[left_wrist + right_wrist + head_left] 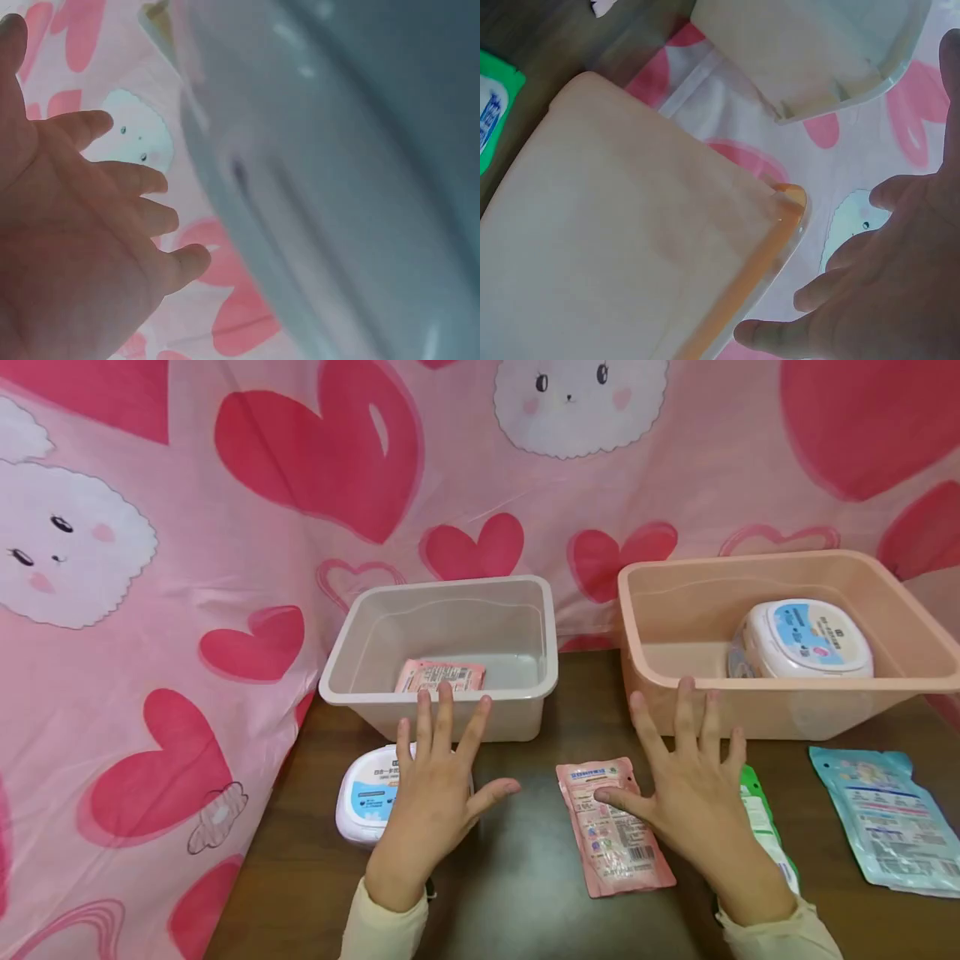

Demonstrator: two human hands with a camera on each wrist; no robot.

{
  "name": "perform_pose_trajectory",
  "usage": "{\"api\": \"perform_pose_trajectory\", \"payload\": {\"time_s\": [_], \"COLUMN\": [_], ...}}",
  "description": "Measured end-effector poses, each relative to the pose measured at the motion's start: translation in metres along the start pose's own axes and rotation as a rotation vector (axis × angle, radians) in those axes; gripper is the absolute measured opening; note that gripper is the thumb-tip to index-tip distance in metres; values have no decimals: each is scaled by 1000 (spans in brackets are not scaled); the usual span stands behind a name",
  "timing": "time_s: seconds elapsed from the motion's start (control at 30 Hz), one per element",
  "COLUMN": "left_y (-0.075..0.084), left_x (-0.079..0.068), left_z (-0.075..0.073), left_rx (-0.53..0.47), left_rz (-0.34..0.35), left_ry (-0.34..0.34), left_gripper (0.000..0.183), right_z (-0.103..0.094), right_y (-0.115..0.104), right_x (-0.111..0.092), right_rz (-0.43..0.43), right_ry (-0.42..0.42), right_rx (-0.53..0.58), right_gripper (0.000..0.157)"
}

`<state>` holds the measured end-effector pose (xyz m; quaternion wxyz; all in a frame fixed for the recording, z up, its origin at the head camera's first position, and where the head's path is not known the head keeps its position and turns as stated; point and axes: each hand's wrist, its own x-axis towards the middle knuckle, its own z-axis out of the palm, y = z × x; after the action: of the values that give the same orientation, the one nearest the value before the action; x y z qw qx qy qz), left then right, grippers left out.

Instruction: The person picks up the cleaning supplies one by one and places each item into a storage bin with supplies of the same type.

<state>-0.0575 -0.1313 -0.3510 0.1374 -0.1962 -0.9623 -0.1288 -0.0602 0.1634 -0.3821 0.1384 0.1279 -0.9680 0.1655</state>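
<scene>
Fingers spread, my left hand (pixel 429 802) hovers over a white lidded tub (pixel 367 793) with a blue label, partly covering it in the head view. Its fingertips overlap the front rim of a grey bin (pixel 438 697), in which a pink packet (pixel 450 677) lies. My right hand (pixel 693 793), fingers also spread and holding nothing, is above a pink pouch (pixel 611 835) and a green-and-white packet (pixel 767 827), which it partly hides. Its fingertips overlap the front of a peach bin (pixel 787 685) holding another white lidded tub (pixel 810 635).
A teal pouch (pixel 888 818) lies at the right of the dark wooden table (pixel 517 893). Both bins stand at the back, against a pink curtain (pixel 465 468) with hearts and white animal faces. The same curtain hangs along the left side.
</scene>
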Motion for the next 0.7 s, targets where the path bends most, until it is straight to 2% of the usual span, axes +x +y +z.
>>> {"api": "perform_pose_trajectory", "payload": {"time_s": [0.5, 0.7], "left_y": [-19, -26], "left_x": [-9, -11], "left_z": [-18, -24], "left_rx": [-40, -57], "left_rz": [-8, -5], "left_ry": [-17, -16], "left_gripper": [92, 94], "right_z": [-1, -5], "right_y": [15, 19], "right_x": [-8, -13], "right_rz": [-49, -10], "right_ry": [43, -22], "right_rx": [-34, -32], "right_gripper": [126, 127]}}
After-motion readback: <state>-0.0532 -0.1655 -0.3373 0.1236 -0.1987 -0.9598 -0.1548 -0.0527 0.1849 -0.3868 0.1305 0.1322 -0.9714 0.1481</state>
